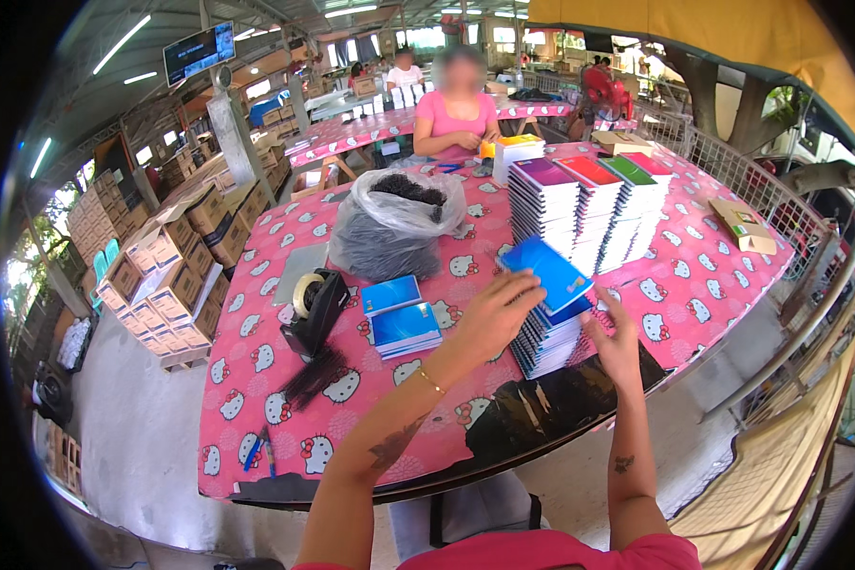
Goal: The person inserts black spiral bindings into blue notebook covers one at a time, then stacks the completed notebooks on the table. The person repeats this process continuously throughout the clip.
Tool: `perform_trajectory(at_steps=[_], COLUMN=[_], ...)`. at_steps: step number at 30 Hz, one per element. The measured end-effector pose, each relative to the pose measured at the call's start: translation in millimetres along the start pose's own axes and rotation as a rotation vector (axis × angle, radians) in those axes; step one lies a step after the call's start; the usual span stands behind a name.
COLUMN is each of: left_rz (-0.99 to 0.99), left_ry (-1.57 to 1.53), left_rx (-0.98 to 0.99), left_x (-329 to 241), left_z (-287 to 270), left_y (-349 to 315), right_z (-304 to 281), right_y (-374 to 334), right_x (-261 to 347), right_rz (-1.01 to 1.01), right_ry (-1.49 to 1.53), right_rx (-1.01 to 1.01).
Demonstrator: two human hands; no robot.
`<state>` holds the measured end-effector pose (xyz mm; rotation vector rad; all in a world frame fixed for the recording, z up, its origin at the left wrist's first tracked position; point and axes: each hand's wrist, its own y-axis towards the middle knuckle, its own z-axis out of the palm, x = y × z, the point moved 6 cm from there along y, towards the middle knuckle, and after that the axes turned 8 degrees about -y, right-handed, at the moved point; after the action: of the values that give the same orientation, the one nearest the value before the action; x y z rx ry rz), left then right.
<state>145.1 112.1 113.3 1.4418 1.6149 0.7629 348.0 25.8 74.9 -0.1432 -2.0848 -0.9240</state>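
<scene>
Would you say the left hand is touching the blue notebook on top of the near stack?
Touching: in the head view, the left hand has its fingers laid on the blue notebook atop the near stack.
</scene>
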Motion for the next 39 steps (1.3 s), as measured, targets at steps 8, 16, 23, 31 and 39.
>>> perform_trajectory(at_steps=[8, 16, 23, 31, 39], left_rz=[-0.110, -0.333, -0.412, -0.321, -1.206], left_ry=[-0.148, 0.229, 0.531, 0.330, -0.414], left_rx=[0.128, -0.027, 0.277, 0.218, -0.553], left_x=[12.9, 55.4, 101.7, -9.1, -43.5], left_z=[23.5, -68.1, -91.7, -69.0, -43.8], left_y=[-6.6, -79.7, -202.7, -155.0, -244.6], right_z=[16.3, -45.6, 35.8, 150.9, 186.5], right_y=[1.9, -22.9, -67.2, -98.3, -136.1], right_x=[-32.0, 3.7, 85.8, 32.6, 2.0], right_rz=[0.121, -0.138, -0.408, -0.053, 0.290], right_ry=[0.222, -0.003, 0.202, 0.305, 0.581], right_rx=[0.191, -0.302, 0.088, 0.441, 0.565])
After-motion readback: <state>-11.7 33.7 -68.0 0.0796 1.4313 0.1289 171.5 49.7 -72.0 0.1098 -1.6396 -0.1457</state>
